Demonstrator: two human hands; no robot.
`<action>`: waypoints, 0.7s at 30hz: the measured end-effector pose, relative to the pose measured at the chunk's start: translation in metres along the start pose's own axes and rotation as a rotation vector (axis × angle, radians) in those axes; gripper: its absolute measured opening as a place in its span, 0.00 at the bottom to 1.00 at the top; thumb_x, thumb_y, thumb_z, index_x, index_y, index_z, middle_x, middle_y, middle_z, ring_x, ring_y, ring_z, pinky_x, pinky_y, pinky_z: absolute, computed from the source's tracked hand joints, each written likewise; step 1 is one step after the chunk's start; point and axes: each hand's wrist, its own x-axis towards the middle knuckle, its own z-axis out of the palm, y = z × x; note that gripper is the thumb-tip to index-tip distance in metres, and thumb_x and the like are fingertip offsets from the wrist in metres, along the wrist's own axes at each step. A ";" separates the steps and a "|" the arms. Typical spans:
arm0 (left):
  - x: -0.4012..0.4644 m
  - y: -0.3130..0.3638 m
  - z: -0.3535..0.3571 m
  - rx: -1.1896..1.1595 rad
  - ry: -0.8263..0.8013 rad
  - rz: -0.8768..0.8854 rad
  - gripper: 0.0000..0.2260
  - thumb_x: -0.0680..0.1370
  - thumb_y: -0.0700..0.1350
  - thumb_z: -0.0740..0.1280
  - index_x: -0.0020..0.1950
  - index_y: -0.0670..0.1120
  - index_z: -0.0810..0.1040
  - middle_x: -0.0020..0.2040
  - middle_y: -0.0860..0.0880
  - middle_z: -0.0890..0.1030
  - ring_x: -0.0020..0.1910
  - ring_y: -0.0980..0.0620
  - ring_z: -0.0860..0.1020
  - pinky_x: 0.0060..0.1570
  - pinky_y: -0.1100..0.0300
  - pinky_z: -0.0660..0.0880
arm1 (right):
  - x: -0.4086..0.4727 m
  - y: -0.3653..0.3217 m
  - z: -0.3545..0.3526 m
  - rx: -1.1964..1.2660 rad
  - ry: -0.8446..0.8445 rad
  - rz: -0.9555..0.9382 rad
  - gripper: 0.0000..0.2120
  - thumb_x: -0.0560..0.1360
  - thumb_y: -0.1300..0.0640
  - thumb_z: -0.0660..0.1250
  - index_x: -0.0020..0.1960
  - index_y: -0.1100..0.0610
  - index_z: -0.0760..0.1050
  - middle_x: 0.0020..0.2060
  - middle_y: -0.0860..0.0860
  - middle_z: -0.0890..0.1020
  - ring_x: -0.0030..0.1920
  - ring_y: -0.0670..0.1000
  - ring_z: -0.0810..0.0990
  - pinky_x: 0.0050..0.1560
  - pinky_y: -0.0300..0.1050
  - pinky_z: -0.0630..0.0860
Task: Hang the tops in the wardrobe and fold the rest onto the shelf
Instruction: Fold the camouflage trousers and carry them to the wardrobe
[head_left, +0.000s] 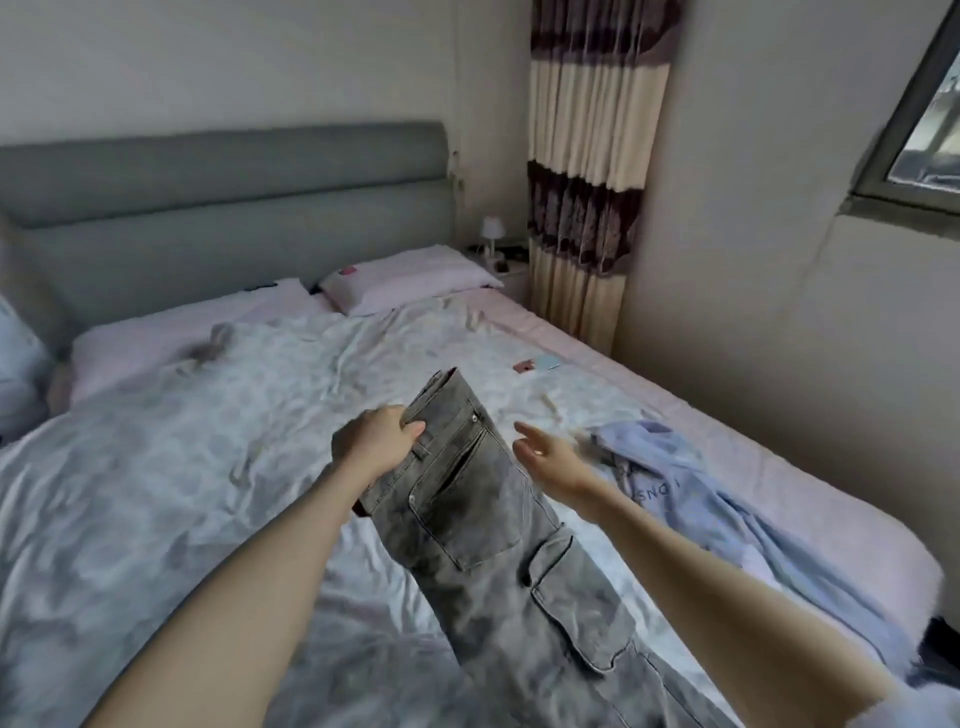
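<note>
Left hand grips the waistband of grey cargo jeans, held up over the bed; legs run down out of frame at the bottom. Right hand is released, fingers straight, blurred, just beside the jeans, not touching. Light blue top lies crumpled on the bed to the right, print unreadable. Small grey item near the pillows, too blurred to name.
</note>
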 end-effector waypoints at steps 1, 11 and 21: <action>0.009 -0.008 0.019 0.022 0.007 -0.008 0.14 0.80 0.57 0.58 0.51 0.48 0.74 0.55 0.45 0.80 0.54 0.42 0.77 0.48 0.55 0.72 | 0.006 0.018 0.014 -0.017 -0.036 0.026 0.22 0.81 0.56 0.56 0.74 0.59 0.60 0.69 0.57 0.70 0.68 0.54 0.70 0.67 0.43 0.65; 0.075 -0.045 0.146 0.216 0.112 -0.034 0.14 0.82 0.55 0.56 0.55 0.48 0.75 0.54 0.45 0.81 0.56 0.43 0.76 0.51 0.54 0.65 | 0.051 0.166 0.125 -0.522 -0.413 -0.095 0.25 0.82 0.49 0.48 0.77 0.46 0.45 0.77 0.50 0.45 0.77 0.52 0.45 0.75 0.55 0.45; 0.071 -0.075 0.318 0.291 -0.068 -0.031 0.28 0.81 0.59 0.48 0.78 0.53 0.43 0.78 0.47 0.40 0.76 0.44 0.38 0.71 0.39 0.36 | 0.148 0.259 0.183 -0.979 -0.443 -0.309 0.27 0.80 0.40 0.41 0.76 0.43 0.37 0.77 0.50 0.39 0.76 0.55 0.35 0.71 0.64 0.34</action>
